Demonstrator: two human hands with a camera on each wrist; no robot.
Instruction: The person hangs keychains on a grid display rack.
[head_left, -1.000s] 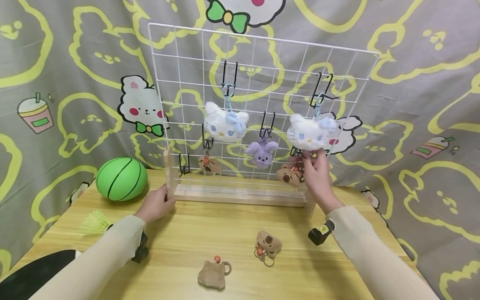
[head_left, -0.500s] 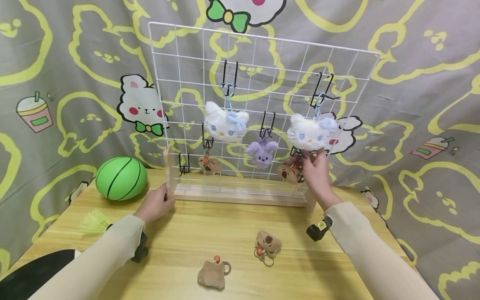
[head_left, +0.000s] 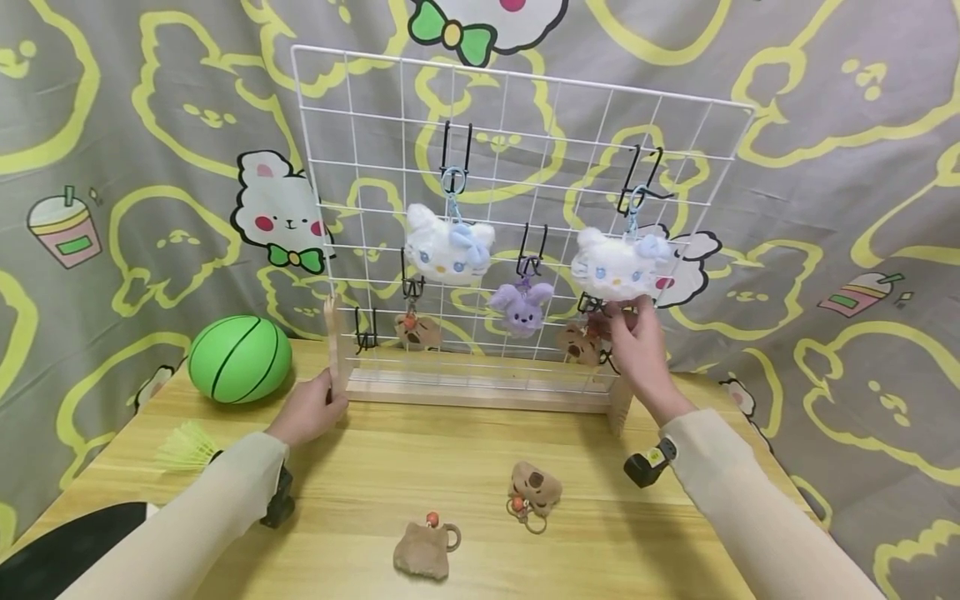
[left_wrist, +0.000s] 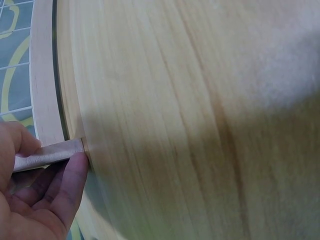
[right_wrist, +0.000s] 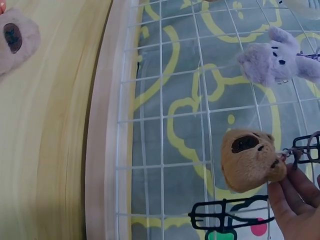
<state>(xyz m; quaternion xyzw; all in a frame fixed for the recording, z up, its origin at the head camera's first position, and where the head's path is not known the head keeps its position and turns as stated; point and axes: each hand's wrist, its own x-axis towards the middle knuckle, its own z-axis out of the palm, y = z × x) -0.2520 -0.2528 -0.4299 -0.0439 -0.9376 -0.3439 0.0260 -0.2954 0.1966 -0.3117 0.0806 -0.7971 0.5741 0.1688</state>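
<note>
My left hand [head_left: 307, 408] grips the wooden side foot [head_left: 333, 333] of a white wire grid rack [head_left: 495, 100], thumb and fingers on either side of it in the left wrist view. At the rack's lower right, my right hand [head_left: 637, 342] pinches the ring end of a brown plush keychain [right_wrist: 250, 160]. Its fingertips are right at a black hook [right_wrist: 306, 148], and the plush head hangs sideways in the right wrist view. Just above this hand in the head view hangs a white cat plush [head_left: 618, 267] with a blue bow.
Another white cat plush [head_left: 448, 246], a purple plush [head_left: 521, 308] and a brown plush [head_left: 417, 331] hang from hooks. Two brown plush keychains [head_left: 536, 487] [head_left: 422, 550] lie on the table [head_left: 360, 492]. A green ball [head_left: 240, 358] and a yellow shuttlecock [head_left: 187, 447] stand left.
The brown plush in my right hand has risen slightly and turned, close by the hook. My left hand stays on the wooden foot.
</note>
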